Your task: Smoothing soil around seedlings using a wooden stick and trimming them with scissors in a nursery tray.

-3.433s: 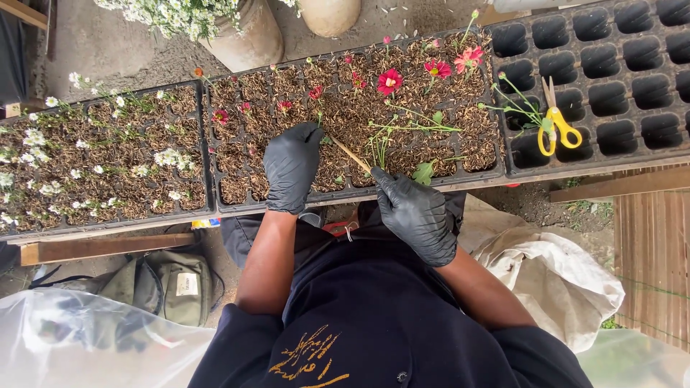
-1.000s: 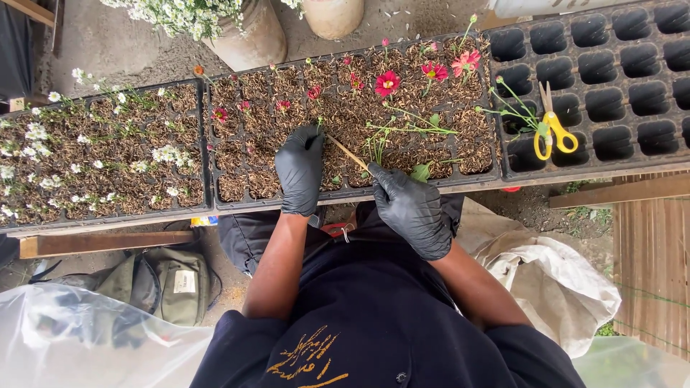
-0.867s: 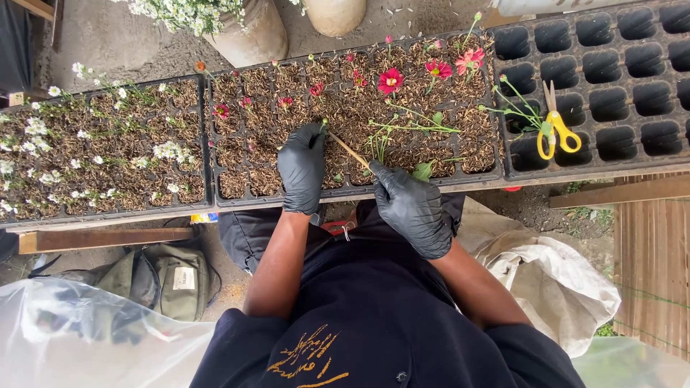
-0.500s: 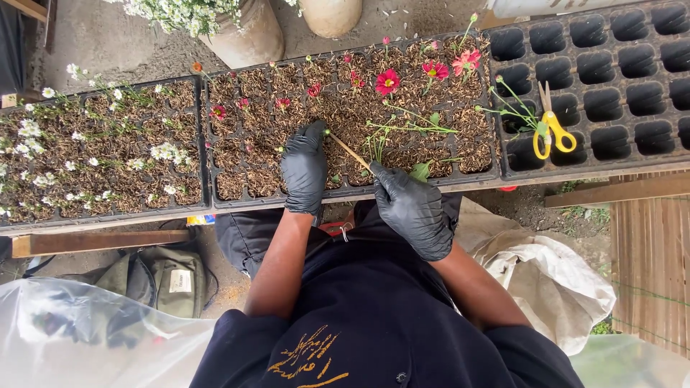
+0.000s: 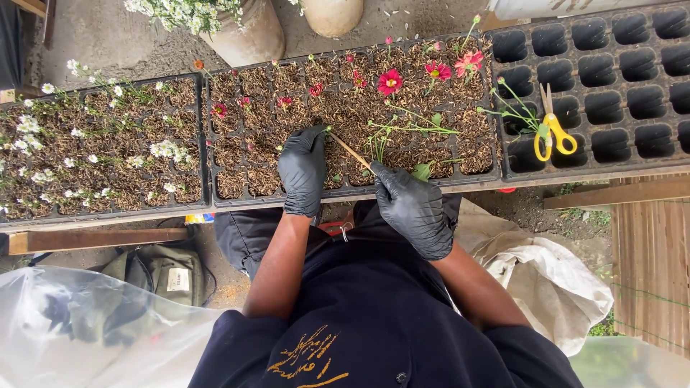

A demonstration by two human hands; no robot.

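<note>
Gloves, black and snug, cover both hands at the near edge of the middle seedling tray (image 5: 215, 144): the right hand (image 5: 413, 212) has its fingers closed around the lower end of a thin wooden stick (image 5: 350, 152), which slants up toward ten o'clock, and the left hand (image 5: 303, 172) lies over the soil with its fingers curled down at the stick's far tip; whether they pinch anything I cannot tell. Judging by the tray, much is left: most of its cells are packed with brown, fibrous soil, small red flowers (image 5: 390, 80) stand along the far rows toward one o'clock, and a few loose green stems (image 5: 413, 128) lie across the cells just beyond the right hand. At nine o'clock a second tray (image 5: 205, 129) holds the same soil dotted with tiny white blossoms (image 5: 165, 151). At two o'clock a black tray (image 5: 503, 136) has bare cells, with yellow-handled scissors (image 5: 552, 129) and a cut sprig resting on it. Farthest off, at twelve o'clock, two round pots (image 5: 248, 36) stand on the ground, one with white flowers.
</note>
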